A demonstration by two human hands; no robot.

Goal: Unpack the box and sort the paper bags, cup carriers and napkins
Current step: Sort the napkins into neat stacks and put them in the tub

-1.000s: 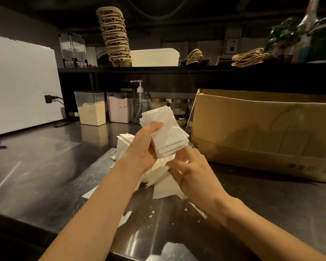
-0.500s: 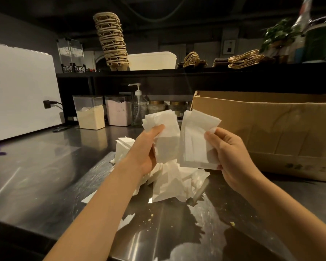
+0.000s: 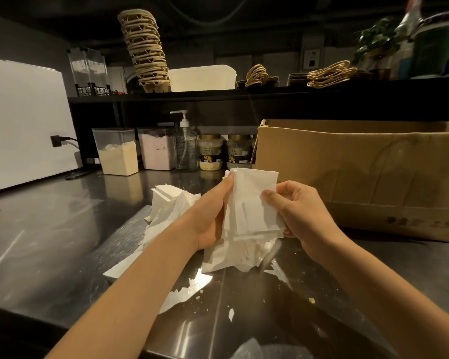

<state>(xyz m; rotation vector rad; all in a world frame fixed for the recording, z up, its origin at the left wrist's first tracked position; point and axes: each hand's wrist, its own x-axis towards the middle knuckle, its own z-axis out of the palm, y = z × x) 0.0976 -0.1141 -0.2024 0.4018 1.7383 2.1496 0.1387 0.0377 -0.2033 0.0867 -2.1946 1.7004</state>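
Head view: I saw the left hand (image 3: 210, 216) and right hand (image 3: 303, 218) clamped together on the napkins (image 3: 249, 203), likely light and limp, best pinched edgewise.

The stack of thin white paper napkins (image 3: 252, 203) I hold is matt, soft-looking paper, and so is the loose heap of white napkins (image 3: 171, 211) under it. The grey metal counter (image 3: 49, 229) is brushed and glossy, with streaky reflections. The big brown cardboard box (image 3: 360, 172) looks dull, creased and rough. The tall stack of tan pulp cup carriers (image 3: 145, 50) is coarse and matt. The two clear plastic powder tubs (image 3: 116, 151) are smooth and shiny.
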